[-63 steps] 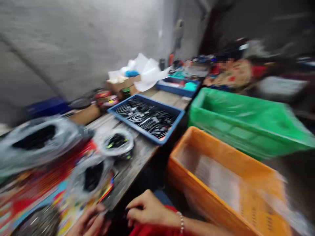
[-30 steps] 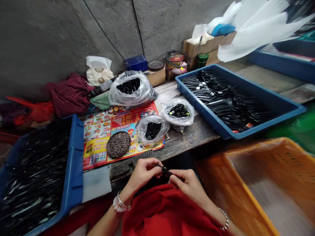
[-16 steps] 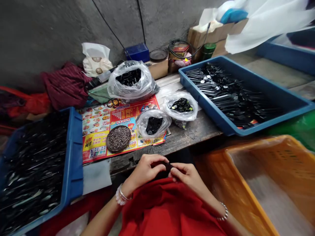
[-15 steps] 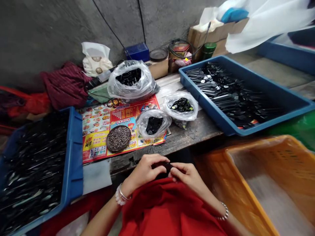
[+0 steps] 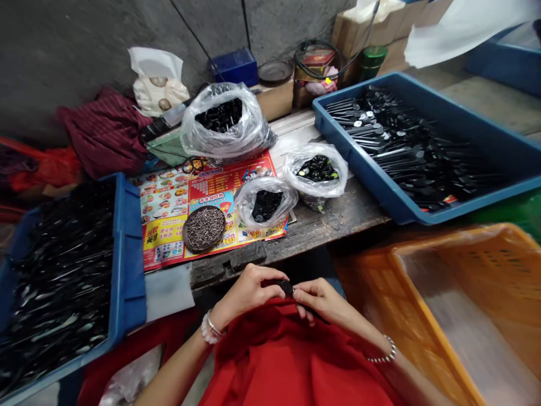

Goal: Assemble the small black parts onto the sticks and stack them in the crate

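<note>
My left hand and my right hand meet above my lap, both pinching a small black part between fingers and thumbs. A thin dark stem seems to run from it past my right fingers. Both hands hide most of the part, so its exact shape cannot be told. A red cloth covers my lap just below them. The nearest thing ahead is the worn wooden bench edge. On the bench lie clear plastic bags of small black parts and a round dish of tiny metal pins.
A blue tray of black stemmed parts stands on the bench. Another blue tray sits at my left. An orange crate stands at my right. A printed flyer lies under the bags, and a concrete wall rises behind.
The view has steadied from blur and tilted slightly, shifting the bench upward in frame. My hands have parted a little, showing more of the black part and its thin stem.
</note>
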The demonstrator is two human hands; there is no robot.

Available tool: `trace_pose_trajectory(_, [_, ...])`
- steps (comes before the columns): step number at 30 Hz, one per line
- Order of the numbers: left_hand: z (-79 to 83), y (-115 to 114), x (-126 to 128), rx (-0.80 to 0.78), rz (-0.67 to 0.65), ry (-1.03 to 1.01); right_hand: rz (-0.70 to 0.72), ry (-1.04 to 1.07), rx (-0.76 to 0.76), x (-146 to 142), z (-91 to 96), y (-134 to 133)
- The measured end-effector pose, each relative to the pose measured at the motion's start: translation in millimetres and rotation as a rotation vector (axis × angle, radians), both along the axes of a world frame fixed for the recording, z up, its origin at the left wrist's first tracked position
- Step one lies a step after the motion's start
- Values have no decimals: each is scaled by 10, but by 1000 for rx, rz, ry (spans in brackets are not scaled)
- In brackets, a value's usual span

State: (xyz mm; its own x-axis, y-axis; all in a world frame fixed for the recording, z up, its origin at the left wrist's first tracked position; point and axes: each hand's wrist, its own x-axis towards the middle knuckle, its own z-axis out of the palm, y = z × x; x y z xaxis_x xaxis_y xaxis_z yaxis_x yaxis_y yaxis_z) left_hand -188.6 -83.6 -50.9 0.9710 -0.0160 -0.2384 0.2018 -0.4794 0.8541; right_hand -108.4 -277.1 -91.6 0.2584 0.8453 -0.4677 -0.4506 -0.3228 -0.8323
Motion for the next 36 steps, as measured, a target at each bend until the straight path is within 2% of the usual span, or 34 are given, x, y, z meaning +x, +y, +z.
trace_pose_trajectory(9, [12, -19, -41, -68, -90, -6, 34, -30, -22, -50, 64, -7])
trace_pose_trajectory(13, [38, -69, -66, -57, -39, 6, 24, -55, -25, -64, 84, 7])
trace_pose_trajectory(16, [131, -27, -105, -50, 8, -28, 0, -111, -29, -95, 96, 9])
trace_pose_trajectory(19, [257, 240, -156, 45, 227, -178, -59, -263, -69, -105, 69, -6])
trace_pose_trajectory(21, [320, 538, -207, 250, 437, -280, -75, -351, -90, -98, 29, -15])
trace_pose_trajectory(23, [338, 854, -266, 500, 570, -295, -67, -391, -91, -98, -14, -15])
trace_pose_trajectory(25, [300, 1104, -315, 670, 612, -251, -49, -400, -84, -115, -44, -2])
trace_pose_trajectory(27, [226, 1243, -337, 732, 626, -234, -32, -401, -80, -149, -58, 21])
trace_pose_trajectory(31, [98, 1278, -310, 720, 637, -279, -9, -374, -71, -216, -57, 70])
trace_pose_trajectory(36, [86, 1286, -284, 665, 646, -325, -6, -377, -84, -222, -44, 101])
